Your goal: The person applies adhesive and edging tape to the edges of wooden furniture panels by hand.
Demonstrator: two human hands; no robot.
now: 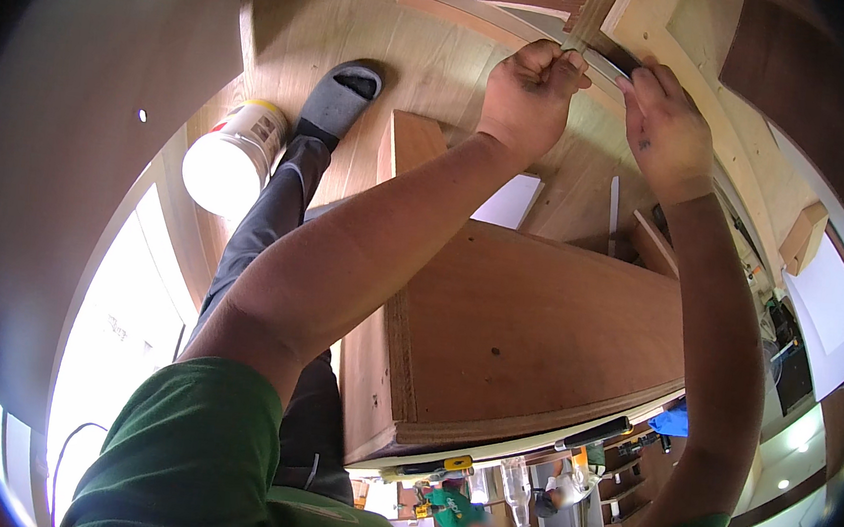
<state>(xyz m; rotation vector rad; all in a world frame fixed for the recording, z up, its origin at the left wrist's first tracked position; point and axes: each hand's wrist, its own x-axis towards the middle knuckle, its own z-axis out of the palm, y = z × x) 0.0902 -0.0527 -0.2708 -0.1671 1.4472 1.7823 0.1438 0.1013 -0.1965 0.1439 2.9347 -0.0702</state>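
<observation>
Both my arms reach up and forward to the far edge of some wooden framing. My left hand [529, 97] is closed in a fist, its thumb and forefinger pinched at the lower end of a narrow wooden strip [594, 16]; what lies inside the fingers is hidden. To its right, my right hand [666, 132] has its fingers curled together beside a dark narrow piece [616, 56]. I cannot tell whether that piece is a tool or part of the frame. Pale plywood framing [678, 30] runs past the right fingertips.
Below my arms stands a large brown wooden box [536, 334]. A white bucket [230, 161] is at the left, next to my foot in a grey slipper [341, 96]. White panels [825, 309] lean at the right. Tools and a clear bottle [515, 493] lie behind the box, with a person [455, 512] beyond.
</observation>
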